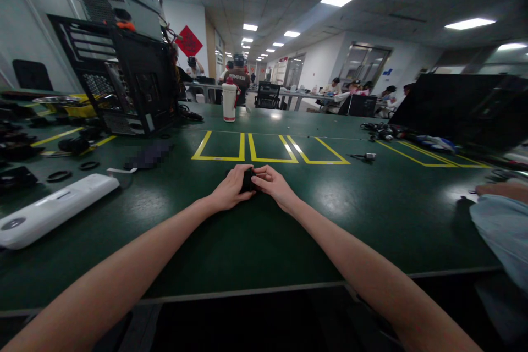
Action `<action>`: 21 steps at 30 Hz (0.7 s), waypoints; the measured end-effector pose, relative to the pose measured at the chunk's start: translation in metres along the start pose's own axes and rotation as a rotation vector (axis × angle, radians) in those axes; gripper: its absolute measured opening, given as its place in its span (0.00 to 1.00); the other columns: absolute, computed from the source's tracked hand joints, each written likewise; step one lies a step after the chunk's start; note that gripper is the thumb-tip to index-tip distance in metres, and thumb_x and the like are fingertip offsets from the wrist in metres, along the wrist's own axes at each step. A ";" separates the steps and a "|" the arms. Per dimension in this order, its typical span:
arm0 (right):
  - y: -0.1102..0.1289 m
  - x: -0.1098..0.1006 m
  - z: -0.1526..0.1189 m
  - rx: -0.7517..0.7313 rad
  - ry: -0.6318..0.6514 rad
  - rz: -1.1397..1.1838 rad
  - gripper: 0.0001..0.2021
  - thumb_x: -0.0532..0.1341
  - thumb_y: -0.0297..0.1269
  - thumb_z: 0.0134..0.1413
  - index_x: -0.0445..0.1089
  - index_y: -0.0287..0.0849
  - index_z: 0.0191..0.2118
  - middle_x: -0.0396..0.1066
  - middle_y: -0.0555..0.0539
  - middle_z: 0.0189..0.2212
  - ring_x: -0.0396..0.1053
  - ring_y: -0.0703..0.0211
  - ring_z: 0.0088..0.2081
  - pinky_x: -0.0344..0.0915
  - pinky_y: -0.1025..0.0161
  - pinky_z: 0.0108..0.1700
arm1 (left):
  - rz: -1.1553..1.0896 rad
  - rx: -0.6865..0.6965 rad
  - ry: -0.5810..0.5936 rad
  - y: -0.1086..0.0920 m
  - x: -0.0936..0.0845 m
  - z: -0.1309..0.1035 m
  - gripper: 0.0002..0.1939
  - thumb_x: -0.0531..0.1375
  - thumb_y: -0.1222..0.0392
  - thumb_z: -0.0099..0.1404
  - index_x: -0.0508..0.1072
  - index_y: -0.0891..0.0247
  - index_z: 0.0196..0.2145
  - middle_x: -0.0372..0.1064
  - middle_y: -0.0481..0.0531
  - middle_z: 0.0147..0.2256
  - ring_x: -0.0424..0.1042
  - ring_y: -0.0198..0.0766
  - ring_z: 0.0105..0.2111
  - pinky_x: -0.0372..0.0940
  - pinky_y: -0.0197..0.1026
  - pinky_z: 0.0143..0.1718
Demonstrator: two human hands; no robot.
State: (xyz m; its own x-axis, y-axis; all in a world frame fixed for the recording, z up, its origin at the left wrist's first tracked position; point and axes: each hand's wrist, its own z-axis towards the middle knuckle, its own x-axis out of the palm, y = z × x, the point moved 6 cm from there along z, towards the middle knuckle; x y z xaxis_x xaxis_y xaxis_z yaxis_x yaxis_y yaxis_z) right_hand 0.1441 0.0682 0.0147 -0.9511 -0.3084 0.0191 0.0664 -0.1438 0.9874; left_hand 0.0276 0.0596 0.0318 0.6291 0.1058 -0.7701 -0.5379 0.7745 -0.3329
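A small black object point(248, 180), its kind too dark and covered to make out, sits between my two hands just above or on the green table point(264, 247). My left hand point(231, 187) is wrapped around it from the left, the thumb along its near side. From the right, my right hand point(275, 187) pinches at its edge with thumb and fingertips. Beyond the hands, yellow tape outlines point(272, 161) mark the tabletop. To the right of these lies a small metal-ended part with a thin dark shaft point(368, 157).
On the left stand an open black computer case point(140, 82), a long white device point(58, 209) and black rings point(59, 176). A white tumbler point(229, 102) is at the far side. At right are a dark monitor point(457, 104), cables and another person's sleeve point(501, 225).
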 end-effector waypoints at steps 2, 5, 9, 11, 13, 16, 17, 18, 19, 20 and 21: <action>-0.004 -0.001 0.002 0.018 -0.016 -0.021 0.16 0.63 0.41 0.40 0.64 0.43 0.38 0.66 0.48 0.35 0.65 0.60 0.39 0.61 0.57 0.44 | 0.005 0.000 0.002 0.000 0.000 0.000 0.31 0.58 0.57 0.54 0.49 0.63 0.52 0.53 0.58 0.48 0.58 0.47 0.48 0.57 0.51 0.48; -0.006 -0.002 0.004 0.039 0.008 -0.052 0.17 0.62 0.41 0.41 0.65 0.42 0.40 0.66 0.46 0.38 0.64 0.59 0.41 0.60 0.55 0.46 | 0.008 -0.002 0.008 0.000 0.000 0.000 0.31 0.57 0.57 0.54 0.48 0.63 0.52 0.53 0.59 0.48 0.58 0.47 0.48 0.57 0.51 0.49; 0.003 -0.001 -0.001 -0.027 0.080 -0.079 0.19 0.65 0.37 0.37 0.63 0.43 0.39 0.66 0.48 0.36 0.64 0.59 0.41 0.60 0.56 0.45 | 0.001 0.001 0.007 0.001 0.000 -0.001 0.31 0.58 0.57 0.54 0.48 0.62 0.52 0.53 0.58 0.48 0.59 0.47 0.47 0.58 0.52 0.47; 0.005 0.000 -0.003 -0.026 0.088 -0.061 0.19 0.65 0.38 0.37 0.62 0.44 0.39 0.67 0.49 0.35 0.65 0.60 0.40 0.61 0.57 0.44 | -0.004 -0.005 0.006 0.001 0.000 -0.001 0.31 0.58 0.57 0.54 0.49 0.61 0.52 0.54 0.58 0.48 0.59 0.47 0.47 0.58 0.53 0.47; 0.005 0.001 -0.003 -0.018 0.068 -0.037 0.16 0.63 0.40 0.40 0.63 0.44 0.38 0.66 0.49 0.34 0.65 0.60 0.39 0.61 0.57 0.44 | -0.005 -0.012 0.005 0.000 0.000 -0.001 0.31 0.58 0.57 0.54 0.49 0.61 0.52 0.53 0.58 0.48 0.59 0.47 0.47 0.58 0.53 0.47; 0.002 0.000 0.000 -0.027 0.018 -0.027 0.15 0.62 0.42 0.41 0.63 0.44 0.37 0.66 0.50 0.33 0.65 0.61 0.38 0.62 0.58 0.44 | -0.001 -0.009 0.008 -0.001 0.000 0.000 0.31 0.58 0.57 0.54 0.48 0.62 0.52 0.53 0.58 0.48 0.58 0.47 0.48 0.58 0.53 0.47; 0.000 -0.001 0.001 -0.024 0.001 -0.033 0.15 0.62 0.42 0.41 0.64 0.44 0.37 0.66 0.50 0.33 0.64 0.61 0.39 0.61 0.58 0.44 | 0.000 -0.006 0.010 -0.001 0.000 0.000 0.31 0.58 0.57 0.54 0.48 0.62 0.52 0.53 0.58 0.48 0.58 0.47 0.48 0.57 0.53 0.47; -0.001 -0.002 0.001 -0.012 -0.010 -0.042 0.16 0.62 0.42 0.41 0.64 0.43 0.38 0.66 0.49 0.34 0.64 0.61 0.39 0.61 0.57 0.44 | 0.000 -0.004 0.011 -0.002 -0.001 0.000 0.30 0.57 0.57 0.54 0.49 0.62 0.52 0.53 0.58 0.48 0.58 0.47 0.48 0.57 0.52 0.48; -0.003 -0.002 0.002 0.005 -0.014 -0.053 0.16 0.62 0.42 0.41 0.64 0.43 0.39 0.66 0.48 0.35 0.64 0.61 0.39 0.61 0.57 0.45 | 0.000 -0.004 0.012 -0.002 -0.001 0.000 0.30 0.57 0.57 0.54 0.49 0.62 0.52 0.53 0.58 0.48 0.58 0.47 0.48 0.57 0.52 0.48; -0.004 -0.003 0.002 0.019 -0.010 -0.064 0.17 0.61 0.43 0.42 0.64 0.43 0.39 0.66 0.48 0.37 0.64 0.60 0.40 0.60 0.56 0.45 | -0.001 -0.004 0.014 -0.001 -0.001 0.000 0.30 0.57 0.57 0.54 0.49 0.62 0.52 0.53 0.58 0.48 0.58 0.47 0.48 0.57 0.53 0.49; -0.004 -0.003 0.002 0.023 -0.001 -0.074 0.17 0.61 0.42 0.42 0.65 0.42 0.39 0.66 0.47 0.38 0.64 0.60 0.40 0.60 0.56 0.45 | -0.002 -0.006 0.016 -0.001 -0.001 0.000 0.30 0.58 0.57 0.54 0.49 0.62 0.52 0.53 0.58 0.48 0.58 0.47 0.48 0.56 0.53 0.49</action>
State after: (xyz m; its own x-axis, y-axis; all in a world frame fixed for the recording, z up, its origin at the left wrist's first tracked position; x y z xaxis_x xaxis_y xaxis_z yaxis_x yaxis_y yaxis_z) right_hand 0.1457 0.0716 0.0111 -0.9534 -0.2966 -0.0544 -0.0113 -0.1451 0.9894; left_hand 0.0277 0.0588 0.0325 0.6211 0.0944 -0.7780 -0.5398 0.7712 -0.3373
